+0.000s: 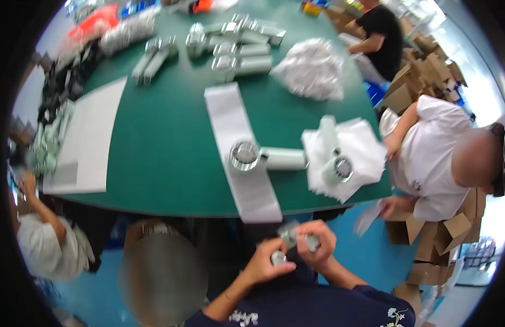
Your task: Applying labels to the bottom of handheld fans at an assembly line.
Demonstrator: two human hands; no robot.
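Note:
Close to my body, below the table's near edge, both my hands are closed around a handheld fan. My left hand (263,264) wraps its fingers about one pale, rounded end of the fan (278,258). Against the other end, where something shiny shows, my right hand (320,245) presses its fingers. Most of the held fan is hidden by the fingers and blurred. Ahead on the table, a handheld fan with a round chrome head (245,155) rests partly on a long white paper strip (222,103). Another pale green fan (340,169) lies on a stack of white sheets (370,144).
Several fans (244,66) lie at the far side of the green table (160,136), beside a heap of clear plastic bags (312,68). A white sheet (91,131) covers the left part. People sit at left and right; one (432,152) holds paper. Cardboard boxes (451,234) stand right.

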